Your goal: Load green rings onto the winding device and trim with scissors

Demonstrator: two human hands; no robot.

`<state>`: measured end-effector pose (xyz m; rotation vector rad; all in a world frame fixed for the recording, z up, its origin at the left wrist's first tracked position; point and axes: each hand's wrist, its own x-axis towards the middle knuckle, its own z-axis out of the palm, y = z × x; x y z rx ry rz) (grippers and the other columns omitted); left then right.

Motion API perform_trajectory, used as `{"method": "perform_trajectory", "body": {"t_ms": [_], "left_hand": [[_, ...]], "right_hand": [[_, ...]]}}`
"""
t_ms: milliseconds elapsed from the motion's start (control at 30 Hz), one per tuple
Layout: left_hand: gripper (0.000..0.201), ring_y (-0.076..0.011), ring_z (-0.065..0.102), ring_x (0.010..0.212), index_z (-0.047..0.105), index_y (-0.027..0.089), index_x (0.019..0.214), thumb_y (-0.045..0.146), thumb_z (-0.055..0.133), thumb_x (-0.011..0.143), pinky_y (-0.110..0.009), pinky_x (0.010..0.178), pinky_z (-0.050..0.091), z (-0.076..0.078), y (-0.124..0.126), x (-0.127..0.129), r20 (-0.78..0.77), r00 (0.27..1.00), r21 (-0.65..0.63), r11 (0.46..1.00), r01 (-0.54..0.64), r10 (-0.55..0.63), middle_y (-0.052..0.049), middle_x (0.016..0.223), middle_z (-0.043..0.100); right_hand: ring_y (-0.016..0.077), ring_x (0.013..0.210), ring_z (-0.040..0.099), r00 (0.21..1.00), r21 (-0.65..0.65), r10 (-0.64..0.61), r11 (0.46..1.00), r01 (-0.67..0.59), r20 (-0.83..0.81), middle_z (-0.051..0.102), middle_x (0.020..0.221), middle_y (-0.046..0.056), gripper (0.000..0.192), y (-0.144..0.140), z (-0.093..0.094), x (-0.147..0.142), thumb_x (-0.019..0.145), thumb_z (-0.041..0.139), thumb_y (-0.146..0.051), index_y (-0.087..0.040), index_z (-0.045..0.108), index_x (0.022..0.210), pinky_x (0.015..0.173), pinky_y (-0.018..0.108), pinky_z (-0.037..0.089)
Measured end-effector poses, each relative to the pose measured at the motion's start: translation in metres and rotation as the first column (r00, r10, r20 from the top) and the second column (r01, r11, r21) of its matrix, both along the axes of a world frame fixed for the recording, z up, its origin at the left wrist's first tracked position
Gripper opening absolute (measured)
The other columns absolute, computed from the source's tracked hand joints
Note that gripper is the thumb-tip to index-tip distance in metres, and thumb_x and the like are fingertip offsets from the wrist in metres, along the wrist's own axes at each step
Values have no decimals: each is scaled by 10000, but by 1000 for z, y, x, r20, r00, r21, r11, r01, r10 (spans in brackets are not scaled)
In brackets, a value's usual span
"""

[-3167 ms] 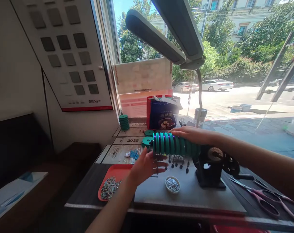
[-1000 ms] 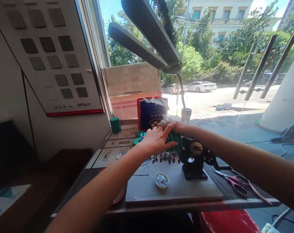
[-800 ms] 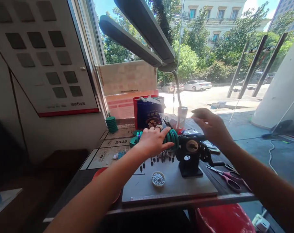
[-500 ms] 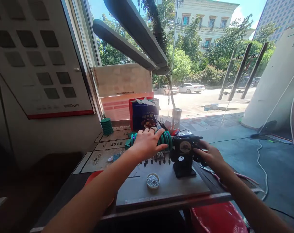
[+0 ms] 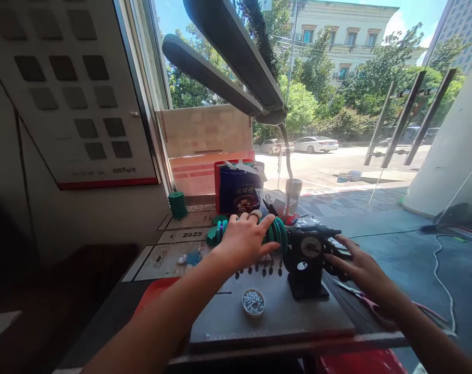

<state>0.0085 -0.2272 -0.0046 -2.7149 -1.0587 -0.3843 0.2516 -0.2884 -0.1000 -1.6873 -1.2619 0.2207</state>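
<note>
A row of green discs [image 5: 278,231] sits on a horizontal spindle that runs into a black hand-crank machine [image 5: 306,262] on a grey board [image 5: 282,317]. My left hand [image 5: 245,240] lies over the top of the discs, fingers curled round them and thumb out toward the machine. A ring shows on one finger. My right hand [image 5: 356,267] is at the machine's right side, fingers wrapped on its crank wheel, which the hand mostly hides. Small dark weights hang under the discs.
A small bowl of grey beads [image 5: 253,302] stands on the board in front. A red tray [image 5: 153,291] lies left, partly behind my forearm. A stack of green discs [image 5: 177,204], a blue-and-red bag [image 5: 238,188] and a desk lamp [image 5: 228,57] stand behind. Pink-handled scissors [image 5: 434,314] lie right.
My left hand went from below the discs to on top of them. My right hand left the discs, lifted, and came down on the crank at the machine's right.
</note>
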Motion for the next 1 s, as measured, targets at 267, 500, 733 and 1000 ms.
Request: {"method": "perform_trajectory", "body": {"t_ms": [267, 500, 733, 1000], "left_hand": [[759, -356, 433, 1081, 392, 101, 1278, 575, 546, 704, -458, 898, 342, 9, -3, 1, 81, 990, -22, 993, -118, 119, -192, 1189, 495], [284, -256, 528, 808, 592, 190, 862, 322, 340, 854, -400, 651, 440, -29, -80, 12, 31, 999, 42, 999, 11, -12, -108, 819, 593], [291, -269, 532, 946, 549, 154, 1075, 168, 413, 818, -379, 636, 484, -66, -56, 42, -160, 986, -45, 998, 44, -51, -86, 1176, 534], [280, -250, 559, 898, 584, 158, 1052, 168, 400, 840, -328, 587, 466, -70, -55, 36, -159, 986, -46, 998, 46, -52, -90, 1113, 578]], "right_hand": [[217, 1198, 417, 757, -62, 489, 854, -516, 434, 455, 1306, 50, 511, 32, 100, -86, 866, 270, -503, -224, 392, 1276, 982, 358, 332], [302, 1071, 527, 606, -302, 568, 818, -489, 557, 580, 1172, 91, 535, 70, 94, -108, 897, 238, -538, -210, 561, 1168, 862, 408, 390], [264, 1013, 567, 576, -301, 504, 859, -415, 643, 615, 1103, 83, 467, 64, 93, -109, 918, 267, -489, -222, 570, 1152, 791, 340, 415], [209, 960, 590, 553, -284, 523, 840, -462, 648, 648, 1033, 39, 426, 68, 94, -99, 937, 271, -431, -224, 630, 1035, 776, 281, 406]]}}
